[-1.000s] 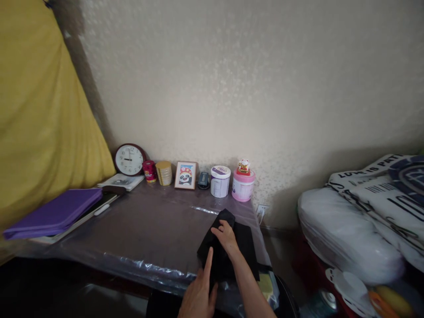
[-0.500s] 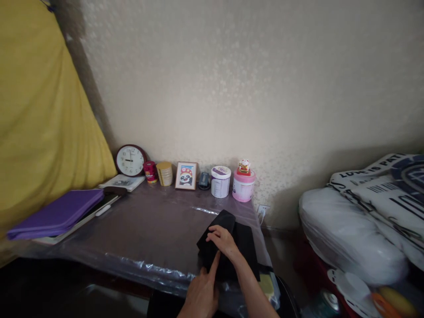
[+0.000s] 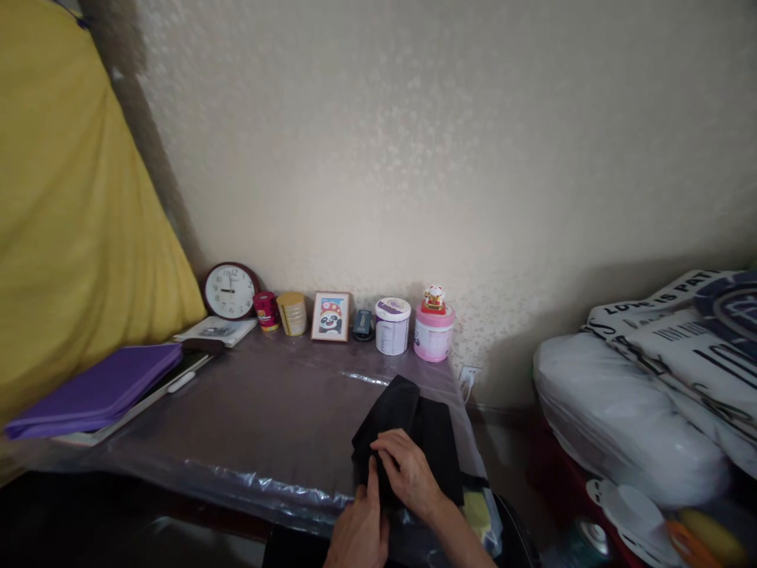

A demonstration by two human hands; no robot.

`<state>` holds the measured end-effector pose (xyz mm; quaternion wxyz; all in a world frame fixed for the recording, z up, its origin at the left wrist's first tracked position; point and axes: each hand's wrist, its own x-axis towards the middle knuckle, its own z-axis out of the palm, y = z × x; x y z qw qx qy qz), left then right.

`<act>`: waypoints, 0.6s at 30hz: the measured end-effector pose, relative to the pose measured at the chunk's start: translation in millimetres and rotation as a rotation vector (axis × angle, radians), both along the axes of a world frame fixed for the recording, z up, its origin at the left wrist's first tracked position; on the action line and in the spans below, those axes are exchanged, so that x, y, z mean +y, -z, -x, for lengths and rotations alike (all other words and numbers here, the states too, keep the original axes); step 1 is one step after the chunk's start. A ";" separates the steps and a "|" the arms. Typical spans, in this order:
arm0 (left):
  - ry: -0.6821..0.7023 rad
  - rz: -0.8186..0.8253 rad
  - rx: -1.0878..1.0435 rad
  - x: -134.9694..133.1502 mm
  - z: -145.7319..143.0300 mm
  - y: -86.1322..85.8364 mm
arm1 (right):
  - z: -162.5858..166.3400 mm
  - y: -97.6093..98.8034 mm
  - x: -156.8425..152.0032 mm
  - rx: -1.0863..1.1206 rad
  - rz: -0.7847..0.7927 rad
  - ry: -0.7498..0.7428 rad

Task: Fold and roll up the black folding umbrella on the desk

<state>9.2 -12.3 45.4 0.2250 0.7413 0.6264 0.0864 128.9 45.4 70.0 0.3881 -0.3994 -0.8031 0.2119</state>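
I see the black cloth (image 3: pixel 423 422) in the lower middle of the frame. It lies folded on the near right corner of the table (image 3: pixel 266 402), which is covered with a clear plastic sheet (image 3: pixel 260 481).

My right hand (image 3: pixel 411 473) rests on the near edge of the cloth with the fingers bent over it. I cannot tell whether they pinch the fabric or only press it down. My left hand (image 3: pixel 358 532) comes up from the bottom edge of the frame. It grasps nothing: only the index finger is stretched out and touches the cloth just beside the right hand.

In my judgement the step in hand is to flatten or tidy a fold at this near edge. The next move calls for steady downward pressure with one hand while the other draws the layer straight, because the plastic under it looks slippery and the cloth is close to the table's edge.

Along the wall, in the middle of the frame, stand a clock (image 3: pixel 230 290), a framed panda picture (image 3: pixel 331 315), a white jar (image 3: pixel 393 325) and a pink jar (image 3: pixel 434 341), all well apart from the hands. A purple folder (image 3: pixel 98 386) lies at the left.
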 end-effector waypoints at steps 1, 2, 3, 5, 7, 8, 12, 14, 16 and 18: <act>0.000 0.007 0.001 -0.1 -0.1 0.0 | -2.2 0.5 -3.2 -0.046 -0.033 -0.024; 0.000 0.012 0.002 -0.2 -0.3 -0.1 | -4.4 0.7 -4.4 -0.091 -0.055 -0.041; -0.003 0.016 0.002 -0.2 -0.5 -0.4 | -6.3 0.6 -3.5 -0.135 -0.068 -0.051; -0.002 0.029 0.000 -0.2 -1.2 -2.1 | -9.5 -0.4 4.0 -0.212 -0.077 -0.054; -0.008 0.060 0.008 -0.2 -2.3 -5.5 | -11.5 -1.6 17.0 -0.270 -0.082 -0.055; -0.016 0.082 0.016 -0.1 -2.8 -7.5 | -12.0 -1.8 24.9 -0.291 -0.087 -0.054; -0.050 0.148 0.030 0.7 -4.6 -13.2 | -14.0 2.2 60.1 -0.347 -0.123 -0.020; -0.059 0.161 0.025 1.5 -4.8 -13.3 | -16.0 6.0 78.2 -0.371 -0.148 0.008; -0.070 0.165 0.018 2.4 -4.7 -12.6 | -18.5 8.8 94.9 -0.395 -0.159 0.040; -0.073 0.172 0.010 3.0 -4.7 -12.0 | -20.5 9.4 108.3 -0.418 -0.149 0.083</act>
